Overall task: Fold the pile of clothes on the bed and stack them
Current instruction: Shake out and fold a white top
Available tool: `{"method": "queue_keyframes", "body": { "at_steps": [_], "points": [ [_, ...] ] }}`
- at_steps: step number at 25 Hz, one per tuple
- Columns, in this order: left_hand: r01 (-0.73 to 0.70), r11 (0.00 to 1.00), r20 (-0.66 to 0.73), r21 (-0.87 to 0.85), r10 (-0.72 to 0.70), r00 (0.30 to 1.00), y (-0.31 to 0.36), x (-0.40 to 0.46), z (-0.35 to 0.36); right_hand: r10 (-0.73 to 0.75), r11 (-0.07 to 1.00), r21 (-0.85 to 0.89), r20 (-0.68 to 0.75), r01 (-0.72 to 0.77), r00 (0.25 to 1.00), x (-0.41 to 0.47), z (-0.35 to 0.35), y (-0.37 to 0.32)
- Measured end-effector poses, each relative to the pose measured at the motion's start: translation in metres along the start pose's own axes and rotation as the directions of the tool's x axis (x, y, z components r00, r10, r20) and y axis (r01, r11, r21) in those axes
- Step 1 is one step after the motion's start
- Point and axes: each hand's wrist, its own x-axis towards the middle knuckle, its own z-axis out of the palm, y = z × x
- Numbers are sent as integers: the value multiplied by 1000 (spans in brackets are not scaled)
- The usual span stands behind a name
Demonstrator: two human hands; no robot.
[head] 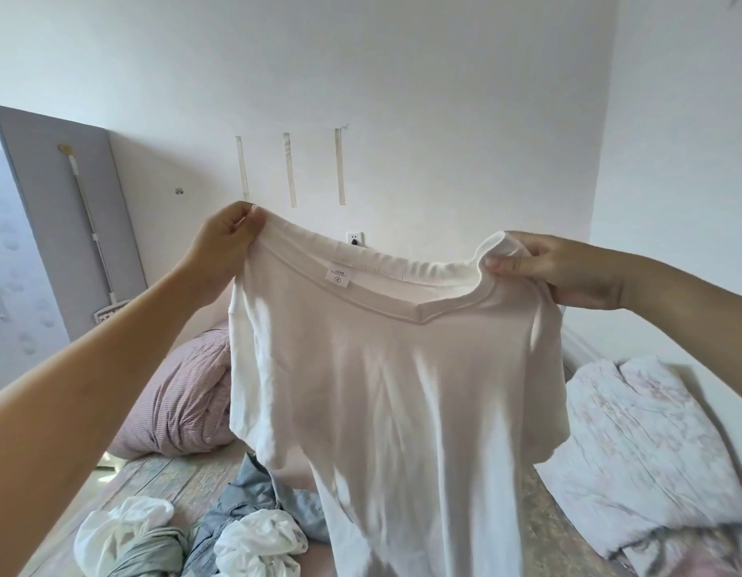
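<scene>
Both hands, left hand and right hand, pinch the white cotton V-neck T-shirt at its shoulders; uneven fingers' grip risks a crooked fold.

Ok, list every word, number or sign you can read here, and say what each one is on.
"4" in a circle: on the white neck label inside the collar of the white T-shirt, held up by the left hand and right hand.
Small print above that number on the same label: too small to read.
Nothing else legible.
</scene>
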Motion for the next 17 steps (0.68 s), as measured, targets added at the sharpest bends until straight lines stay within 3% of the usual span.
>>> {"method": "queue_keyframes", "body": {
  "at_steps": [3,7,10,11,14,17],
  "points": [
    [-24,1000,22,-20,24,999,2,-2,3,4,970,-245,21,1,1000,-10,-4,-4],
    [-42,999,56,-8,43,998,6,-2,7,125,974,-201,120,-99,985,-20,-9,-13],
    [-49,999,57,-23,51,997,11,-1,8,214,937,-315,185,-148,959,-22,-11,-15],
    [-42,998,64,-35,45,997,12,0,8,169,947,-301,159,-115,973,-20,-11,-16],
    [-34,998,107,-47,39,994,12,-2,10,30,1000,-8,49,-30,998,-19,-4,-18],
    [-28,999,90,-38,31,995,11,-4,15,82,997,3,39,-82,996,-18,9,-14]
  ]
}}
